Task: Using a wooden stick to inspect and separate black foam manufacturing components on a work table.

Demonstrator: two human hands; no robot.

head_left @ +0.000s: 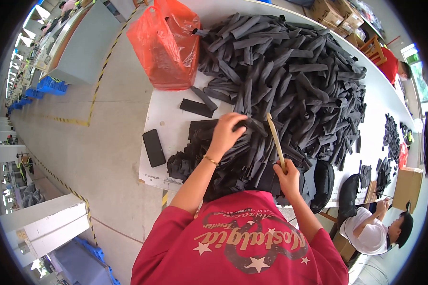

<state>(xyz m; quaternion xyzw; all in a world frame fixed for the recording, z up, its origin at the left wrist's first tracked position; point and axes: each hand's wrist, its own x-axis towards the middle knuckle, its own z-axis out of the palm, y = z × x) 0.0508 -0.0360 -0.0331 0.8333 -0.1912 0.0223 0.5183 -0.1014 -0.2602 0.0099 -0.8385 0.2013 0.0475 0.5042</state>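
My right hand (288, 176) is closed around the lower end of a flat, pale stick (276, 140), perhaps wood or bamboo. The stick slants up and away over a pile of dark grey fabric tubes (290, 71). To its left, my left hand (228, 134) is over the near edge of that pile, thumb and curled forefinger apart and no piece visibly gripped. Below and around my left hand lie flatter dark fabric strips (218, 166), stacked close to my body. Two separate dark strips (196, 108) rest on the white table (171, 111) past my left hand.
A red plastic bag (169, 52) stands at the table's far left. A black phone (154, 147) lies near the left edge. A black pouch (323, 185) is right of my right hand. Farther right, a person in white (368, 228) works beside a cardboard box (408, 190).
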